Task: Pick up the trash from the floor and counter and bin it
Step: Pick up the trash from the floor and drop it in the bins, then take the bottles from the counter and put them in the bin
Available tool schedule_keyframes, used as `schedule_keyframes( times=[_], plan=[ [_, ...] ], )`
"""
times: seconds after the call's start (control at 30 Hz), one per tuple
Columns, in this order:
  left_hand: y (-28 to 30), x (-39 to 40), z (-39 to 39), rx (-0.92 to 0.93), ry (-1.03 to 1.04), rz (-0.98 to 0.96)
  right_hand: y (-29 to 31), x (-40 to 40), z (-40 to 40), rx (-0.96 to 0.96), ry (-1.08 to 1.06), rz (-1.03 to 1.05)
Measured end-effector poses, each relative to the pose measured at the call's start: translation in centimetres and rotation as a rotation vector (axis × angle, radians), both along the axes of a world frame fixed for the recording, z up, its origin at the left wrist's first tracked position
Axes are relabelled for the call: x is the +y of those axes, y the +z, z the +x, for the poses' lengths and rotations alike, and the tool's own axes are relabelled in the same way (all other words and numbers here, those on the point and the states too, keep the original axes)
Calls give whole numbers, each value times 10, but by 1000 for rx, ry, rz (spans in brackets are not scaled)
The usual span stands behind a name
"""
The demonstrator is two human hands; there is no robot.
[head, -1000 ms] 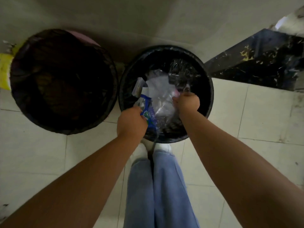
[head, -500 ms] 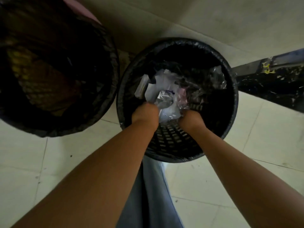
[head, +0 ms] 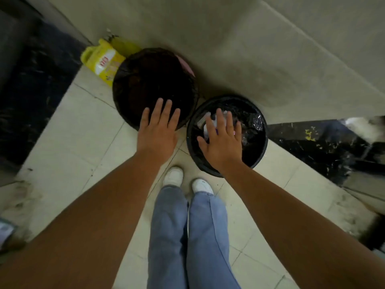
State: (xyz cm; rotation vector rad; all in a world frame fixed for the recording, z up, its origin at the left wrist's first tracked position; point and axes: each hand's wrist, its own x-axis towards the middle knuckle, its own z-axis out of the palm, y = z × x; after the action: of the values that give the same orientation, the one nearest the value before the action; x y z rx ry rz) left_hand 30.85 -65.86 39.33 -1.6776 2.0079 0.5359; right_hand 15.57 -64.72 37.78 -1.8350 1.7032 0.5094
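Two round black bins stand on the tiled floor against the wall. The smaller right bin point(head: 261, 147) holds crumpled white paper and clear plastic wrappers point(head: 210, 119). My right hand point(head: 221, 140) hovers flat over that bin, fingers spread, holding nothing. My left hand point(head: 159, 130) is spread and empty over the near rim of the larger left bin point(head: 125, 84), whose inside is dark.
A yellow bag point(head: 103, 61) leans against the wall behind the left bin. Dark speckled stone slabs point(head: 325, 147) flank the floor at right and left. My white shoes point(head: 174, 175) and jeans stand just in front of the bins.
Both hands have come up out of the right bin and let go of the wrappers, which stay inside. The view has pulled back and shifted, showing both bins from farther away.
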Motion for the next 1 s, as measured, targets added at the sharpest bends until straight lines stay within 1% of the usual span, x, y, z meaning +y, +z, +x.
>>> schedule_keyframes(
  times=[0.13, 0.23, 0.27, 0.33, 0.37, 0.4, 0.5, 0.53, 0.6, 0.67, 0.73, 0.8, 0.9, 1.0],
  plan=[
    [59, 37, 34, -41, 244, -40, 55, -1, 37, -62, 229, -72],
    [102, 81, 57, -73, 433, -51, 97, 10, 67, -100, 391, -192],
    [115, 99, 64, -83, 501, -56, 111, 17, 79, -119, 447, -222],
    [143, 138, 78, -127, 624, -68, 139, 37, 106, -94, 596, -247],
    [156, 159, 84, -149, 682, -77, 154, 48, 120, -98, 637, -263],
    [169, 181, 90, -163, 747, -89, 168, 62, 133, -125, 699, -292],
    [206, 257, 104, -195, 965, -128, 203, 115, 176, -200, 939, -220],
    [218, 285, 107, -205, 1037, -140, 214, 135, 188, -218, 1013, -202],
    [241, 342, 108, -227, 1175, -165, 237, 179, 210, -284, 1147, -245],
    [262, 404, 101, -255, 1317, -189, 263, 235, 228, -371, 1270, -271],
    [281, 467, 85, -282, 1449, -204, 286, 295, 235, -417, 1384, -282],
    [300, 532, 62, -324, 1582, -220, 309, 361, 231, -482, 1496, -294],
    [333, 631, 17, -352, 1771, -267, 338, 468, 207, -550, 1660, -256],
    [364, 728, -34, -453, 1917, -295, 361, 570, 177, -633, 1815, -210]
  ],
)
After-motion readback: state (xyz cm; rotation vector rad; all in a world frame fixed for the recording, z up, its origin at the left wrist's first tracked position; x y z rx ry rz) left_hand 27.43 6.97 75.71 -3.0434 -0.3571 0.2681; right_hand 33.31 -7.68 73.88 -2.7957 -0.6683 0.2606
